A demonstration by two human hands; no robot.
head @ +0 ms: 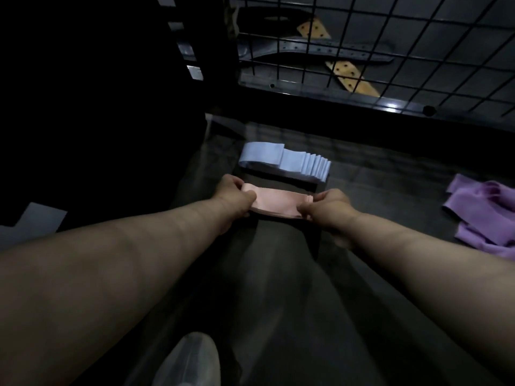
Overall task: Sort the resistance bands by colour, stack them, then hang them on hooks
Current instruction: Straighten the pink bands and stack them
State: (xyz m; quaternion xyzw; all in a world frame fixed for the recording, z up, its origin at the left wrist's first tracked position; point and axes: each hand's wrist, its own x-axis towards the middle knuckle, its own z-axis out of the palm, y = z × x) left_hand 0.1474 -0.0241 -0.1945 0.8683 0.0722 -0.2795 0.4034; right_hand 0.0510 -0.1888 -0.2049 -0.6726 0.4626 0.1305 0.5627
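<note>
A flat stack of pink resistance bands (277, 203) lies level just above the dark surface in the middle of the view. My left hand (232, 196) grips its left end, thumb on top. My right hand (327, 208) pinches its right end the same way. Just beyond the pink stack sits a stack of light blue bands (284, 161), fanned out toward the right. A loose heap of purple bands (485, 218) lies at the right edge, apart from both hands.
A black wire grid panel (390, 51) stands at the back, with dark and tan perforated straps (342, 71) behind it. A dark wall fills the left side. A light shoe (189, 360) shows at the bottom, on the dark floor.
</note>
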